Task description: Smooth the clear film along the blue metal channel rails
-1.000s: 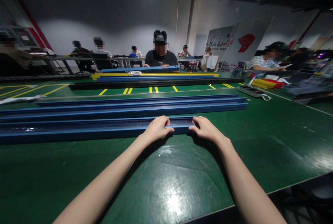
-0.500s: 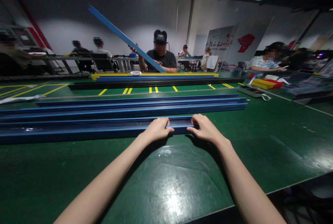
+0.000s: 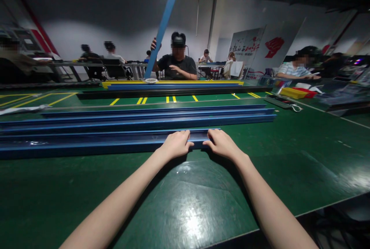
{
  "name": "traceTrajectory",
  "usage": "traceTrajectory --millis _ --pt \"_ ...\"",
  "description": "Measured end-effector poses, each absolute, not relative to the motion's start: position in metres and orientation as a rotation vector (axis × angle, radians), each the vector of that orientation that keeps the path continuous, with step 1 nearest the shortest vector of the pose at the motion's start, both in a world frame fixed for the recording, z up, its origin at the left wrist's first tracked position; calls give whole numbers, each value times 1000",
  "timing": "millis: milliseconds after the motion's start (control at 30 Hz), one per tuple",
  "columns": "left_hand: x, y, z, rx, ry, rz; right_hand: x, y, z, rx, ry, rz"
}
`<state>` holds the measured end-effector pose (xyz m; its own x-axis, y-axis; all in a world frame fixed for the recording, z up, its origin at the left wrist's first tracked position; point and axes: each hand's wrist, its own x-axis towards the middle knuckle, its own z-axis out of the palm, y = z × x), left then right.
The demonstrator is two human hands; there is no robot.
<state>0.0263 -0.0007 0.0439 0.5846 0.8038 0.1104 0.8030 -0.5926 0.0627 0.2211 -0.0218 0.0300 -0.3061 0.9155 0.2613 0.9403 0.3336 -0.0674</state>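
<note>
The nearest blue channel (image 3: 101,143) lies flat on the green table (image 3: 185,199), its open side up, and runs off the left edge of the view. Near its right end, my left hand (image 3: 177,143) grips it with fingers over the far wall and thumb at the near wall. Just to the right, my right hand (image 3: 222,143) grips the same channel close to its end in the same way. A short stretch of channel shows between the two hands. Behind it lie more blue channels (image 3: 202,120), parallel to it and apart from my hands.
Across the table a person (image 3: 179,64) holds a blue bar (image 3: 164,21) steeply upright. Before them lie a yellow strip (image 3: 202,82) and a black strip (image 3: 187,93). At the right are a dark device (image 3: 279,101) and a yellow tray (image 3: 293,93).
My right hand has shifted slightly left along the channel, closer to my left hand. The person opposite has swung the blue bar from a leftward slant to nearly upright, one hand now off it.
</note>
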Motion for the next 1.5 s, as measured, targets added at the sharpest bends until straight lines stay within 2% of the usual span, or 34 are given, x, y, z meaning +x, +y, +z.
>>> traceTrajectory --millis 733,1500 --pt "11 4 67 2840 1359 123 213 -30 31 -1470 -2367 -326" --pt "6 8 68 2784 1430 13 215 -29 33 -1553 -2263 -202"
